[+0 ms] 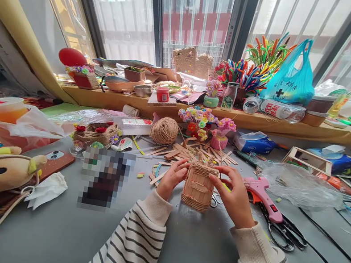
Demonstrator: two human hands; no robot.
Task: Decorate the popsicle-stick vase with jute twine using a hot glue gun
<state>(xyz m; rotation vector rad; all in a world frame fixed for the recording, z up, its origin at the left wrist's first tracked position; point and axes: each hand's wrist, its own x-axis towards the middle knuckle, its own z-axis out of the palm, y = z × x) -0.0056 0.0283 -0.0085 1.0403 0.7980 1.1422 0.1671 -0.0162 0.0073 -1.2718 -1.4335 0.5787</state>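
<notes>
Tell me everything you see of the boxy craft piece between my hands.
The craft piece has tan, wooden-looking strips side by side on its front, a short strip across the middle, and rows of what looks like twine along its top and bottom edges. It is roughly upright, held near its top between your left hand and right hand. Whether its base rests on the gray table is hard to tell.

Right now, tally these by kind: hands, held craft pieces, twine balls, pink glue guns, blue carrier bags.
Left hand and right hand: 2
Held craft piece: 1
Twine ball: 1
Pink glue gun: 1
Blue carrier bag: 1
Total: 6
</notes>
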